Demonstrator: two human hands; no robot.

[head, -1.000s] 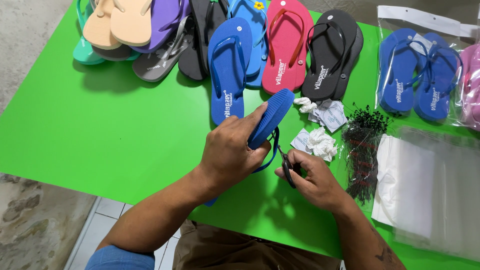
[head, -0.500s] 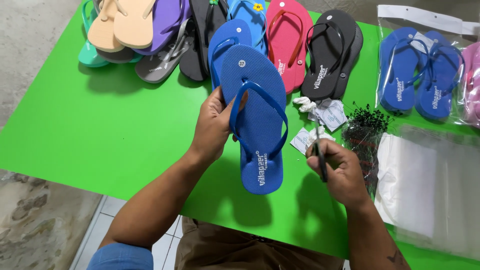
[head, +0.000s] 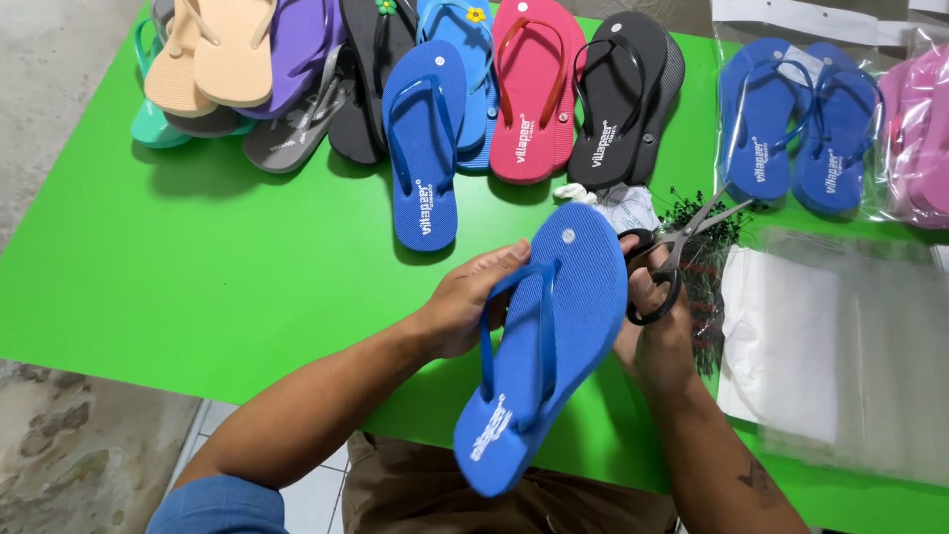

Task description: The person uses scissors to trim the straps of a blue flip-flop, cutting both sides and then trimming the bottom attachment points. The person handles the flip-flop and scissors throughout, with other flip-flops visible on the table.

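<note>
The left hand (head: 465, 307) is gripping a blue foam flip-flop (head: 544, 346) by its rubbery strap, sole tilted up over the glossy green surface (head: 198, 257). The right hand (head: 657, 331) is closed around black-handled steel scissors (head: 672, 252), blades apart, pointing to 2 o'clock. A matching blue flip-flop (head: 423, 148) is lying loose at 11 o'clock (unpaired, unbagged); bagged blue pair (head: 801, 129) at 2 o'clock looks finished. Clear plastic bags (head: 850, 356) are waiting at 3 o'clock.
</note>
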